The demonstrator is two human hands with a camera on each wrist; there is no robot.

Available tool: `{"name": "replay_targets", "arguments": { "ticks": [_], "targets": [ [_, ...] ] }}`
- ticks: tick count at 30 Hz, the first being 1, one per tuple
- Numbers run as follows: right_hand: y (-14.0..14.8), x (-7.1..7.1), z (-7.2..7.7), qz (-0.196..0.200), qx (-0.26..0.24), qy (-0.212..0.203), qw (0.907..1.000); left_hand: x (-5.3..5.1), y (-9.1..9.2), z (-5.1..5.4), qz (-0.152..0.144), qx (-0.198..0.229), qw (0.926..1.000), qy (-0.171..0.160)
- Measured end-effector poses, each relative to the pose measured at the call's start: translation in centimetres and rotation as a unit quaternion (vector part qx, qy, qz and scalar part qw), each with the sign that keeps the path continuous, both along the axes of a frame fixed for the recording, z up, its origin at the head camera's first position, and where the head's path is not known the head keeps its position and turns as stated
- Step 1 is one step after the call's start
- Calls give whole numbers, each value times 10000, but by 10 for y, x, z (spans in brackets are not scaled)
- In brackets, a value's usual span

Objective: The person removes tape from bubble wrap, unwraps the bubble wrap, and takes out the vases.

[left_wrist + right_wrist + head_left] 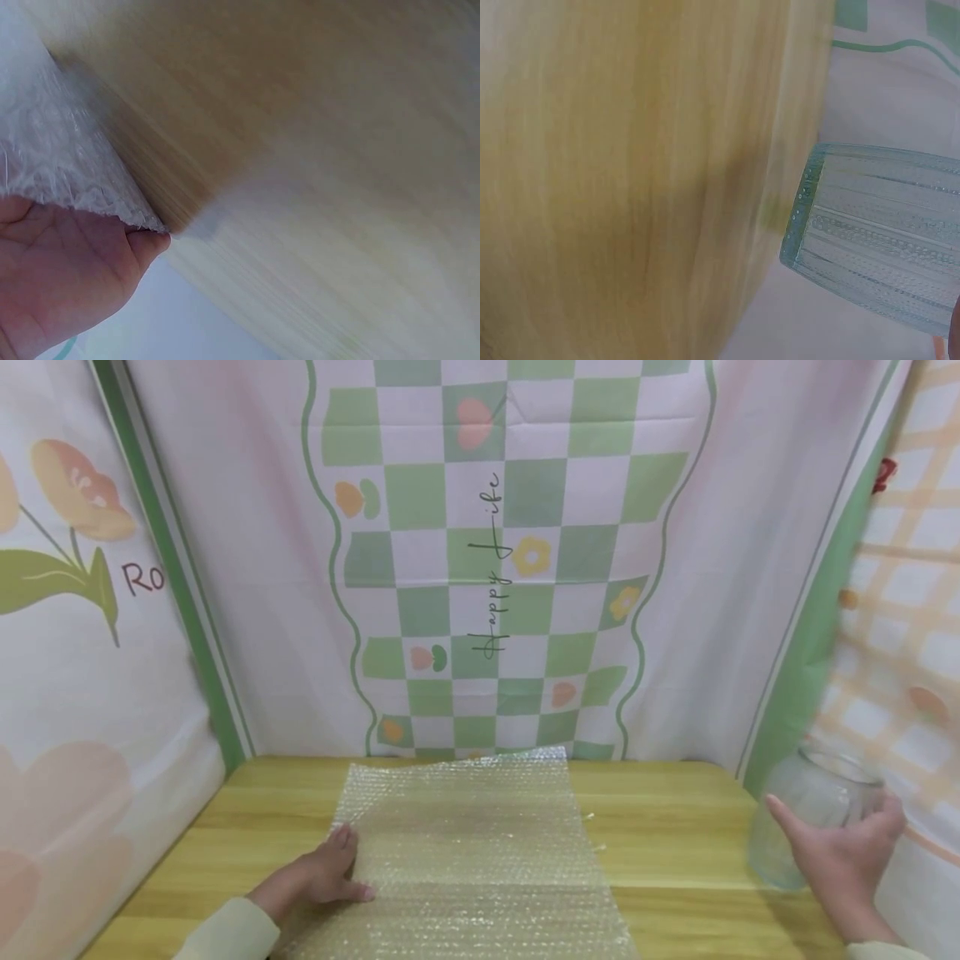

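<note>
A sheet of clear bubble wrap (468, 835) lies across the middle of the table, running off the near edge of the head view. My left hand (330, 864) rests over its left border, thumb spread away from the fingers. In the left wrist view the wrap (60, 142) crosses in front of the palm (67, 277) and hides most of the fingers. At the right side, my right hand (851, 852) grips a clear ribbed glass jar (787, 818), its mouth up and slightly tilted. The right wrist view shows the jar's thick base (799, 210) and ribbed wall.
The wooden table (675, 827) has rounded far corners. Printed cloth hangs behind it (480, 610) and along the left (67, 693) and right (885, 677) sides. Small pale bits (600, 847) show beside the wrap's right border.
</note>
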State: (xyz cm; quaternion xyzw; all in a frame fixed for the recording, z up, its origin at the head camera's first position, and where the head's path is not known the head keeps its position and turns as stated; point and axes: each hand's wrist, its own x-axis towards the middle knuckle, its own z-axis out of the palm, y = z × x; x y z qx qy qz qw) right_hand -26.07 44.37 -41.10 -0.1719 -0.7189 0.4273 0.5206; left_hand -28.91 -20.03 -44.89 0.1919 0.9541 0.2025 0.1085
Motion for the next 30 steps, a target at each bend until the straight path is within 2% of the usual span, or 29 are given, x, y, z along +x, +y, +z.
{"name": "replay_targets", "arguments": {
  "ticks": [9, 15, 30],
  "targets": [
    [4, 1, -8, -28, -73, -62, 10000, -1, 1, 1, -104, -3, 9999, -32],
    [7, 1, -11, 5, -108, -148, 9998, -1, 3, 0, -27, 58, 10000, -19],
    [5, -1, -17, 91, 26, -25, 10000, 2, 1, 2, -44, 43, 10000, -11]
  ]
}}
